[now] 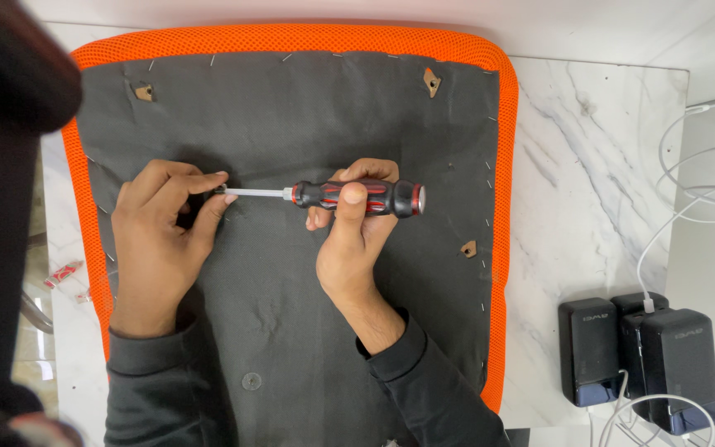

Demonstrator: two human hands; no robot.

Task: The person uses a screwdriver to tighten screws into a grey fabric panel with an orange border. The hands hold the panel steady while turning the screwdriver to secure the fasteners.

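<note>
An upturned chair seat (291, 124) lies on a marble table, its underside covered in dark grey fabric stapled along an orange mesh rim (291, 37). My right hand (353, 240) grips the red-and-black handle of a screwdriver (357, 197), held level and pointing left. My left hand (159, 240) pinches the screwdriver's tip with thumb and forefinger, with a small dark piece, possibly a screw (219, 190), at the tip. Both hands hover over the grey fabric near its left-middle part.
Three small cut holes (431, 81) (144, 92) (468, 247) show wood through the fabric. Black power banks (639, 352) with white cables (688, 165) sit on the marble table (589, 165) at the right. A small red-and-white packet (63, 273) lies at the left edge.
</note>
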